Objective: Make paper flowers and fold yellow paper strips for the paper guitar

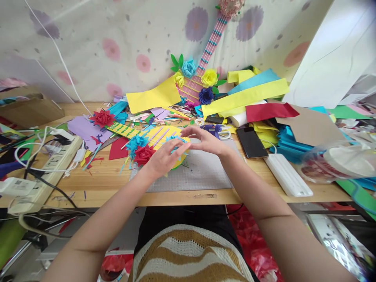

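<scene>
My left hand (165, 158) curls over a blue paper flower (173, 138), with petals showing between its thumb and fingers. From the other side my right hand (205, 140) arches in with fingers apart, its thumb tip close to the left thumb; whether it touches the flower is hard to see. The flower lies on the body of a yellow paper guitar (160, 134) with pale purple strips. Beside it on the guitar are another blue flower (136, 145) and a red flower (144, 155). Another red flower (102, 118) tops the green-striped neck.
A grey cutting mat (211, 172) lies under the guitar. Behind my right hand is a blue glue gun (213, 130). A phone (252, 142) and white power bank (289, 175) lie right, a power strip (48, 174) left. A pink guitar (210, 47) leans behind paper scraps.
</scene>
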### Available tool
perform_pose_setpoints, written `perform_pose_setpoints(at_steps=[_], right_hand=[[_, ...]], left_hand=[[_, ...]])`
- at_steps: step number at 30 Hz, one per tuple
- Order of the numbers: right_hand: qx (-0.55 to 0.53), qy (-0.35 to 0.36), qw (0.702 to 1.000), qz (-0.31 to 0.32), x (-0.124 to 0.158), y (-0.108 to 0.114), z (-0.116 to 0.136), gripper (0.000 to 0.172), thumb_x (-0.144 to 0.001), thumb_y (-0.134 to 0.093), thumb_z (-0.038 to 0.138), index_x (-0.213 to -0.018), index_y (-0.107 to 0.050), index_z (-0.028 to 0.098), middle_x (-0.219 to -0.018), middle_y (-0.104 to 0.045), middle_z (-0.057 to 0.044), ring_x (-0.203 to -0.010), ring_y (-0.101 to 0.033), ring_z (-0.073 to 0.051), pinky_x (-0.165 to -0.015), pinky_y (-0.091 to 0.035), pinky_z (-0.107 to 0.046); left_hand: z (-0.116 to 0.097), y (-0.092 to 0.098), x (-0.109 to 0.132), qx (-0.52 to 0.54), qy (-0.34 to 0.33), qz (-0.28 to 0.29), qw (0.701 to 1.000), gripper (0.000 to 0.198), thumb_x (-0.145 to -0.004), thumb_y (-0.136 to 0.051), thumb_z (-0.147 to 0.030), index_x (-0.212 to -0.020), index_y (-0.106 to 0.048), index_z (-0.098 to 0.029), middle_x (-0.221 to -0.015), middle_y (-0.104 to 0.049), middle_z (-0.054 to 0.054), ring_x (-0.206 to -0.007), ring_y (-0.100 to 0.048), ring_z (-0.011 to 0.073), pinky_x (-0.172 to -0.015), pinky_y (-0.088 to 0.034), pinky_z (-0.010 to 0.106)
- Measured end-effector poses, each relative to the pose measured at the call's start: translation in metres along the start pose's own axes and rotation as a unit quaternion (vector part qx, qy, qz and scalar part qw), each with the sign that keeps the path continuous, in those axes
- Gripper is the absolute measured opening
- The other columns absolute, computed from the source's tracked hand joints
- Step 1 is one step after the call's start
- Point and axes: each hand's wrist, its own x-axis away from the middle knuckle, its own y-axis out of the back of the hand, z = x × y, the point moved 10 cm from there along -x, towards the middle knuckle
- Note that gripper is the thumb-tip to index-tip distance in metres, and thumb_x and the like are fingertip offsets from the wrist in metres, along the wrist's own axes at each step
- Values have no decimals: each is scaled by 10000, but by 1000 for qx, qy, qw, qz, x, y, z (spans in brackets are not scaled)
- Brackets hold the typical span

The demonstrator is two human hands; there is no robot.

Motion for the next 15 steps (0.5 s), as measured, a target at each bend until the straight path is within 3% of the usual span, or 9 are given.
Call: perform_pose_setpoints(at_steps=[3,7,15], right_hand=[[-10,21,999,38,2,-6,1,384,-676,-699,354,-1016,-587,216,-1073,-601,-42,-1037,-560,-191,-958,-415,-384],[-64,-1,996,56,0,-9,-14,431,-688,-694,379,-1054,-545,208,-1126,-576,-66,-982,-582,-182,-882,-469,-358],[-81,10,995,54,0,-14,-21,400,-702,-686,296,-1048,-506,205,-1069,-563,-50,-931,-566,-139,-841,-483,-305]], left_hand=[[2,-5,-2,-9,8,12,1000,519,-843,-396,-54,-1326,-359,-239,-1071,-532,100,-1085,-527,195,-927,-468,400],[-1,-15,-5,-4,12,34,999,575,-847,-385,-48,-1375,-287,-252,-1125,-507,106,-1135,-499,202,-946,-453,402],[7,-24,-1,28,75,106,991,713,-795,-495,-77,-1411,-197,-277,-1247,-432,125,-1204,-451,250,-983,-431,456]])
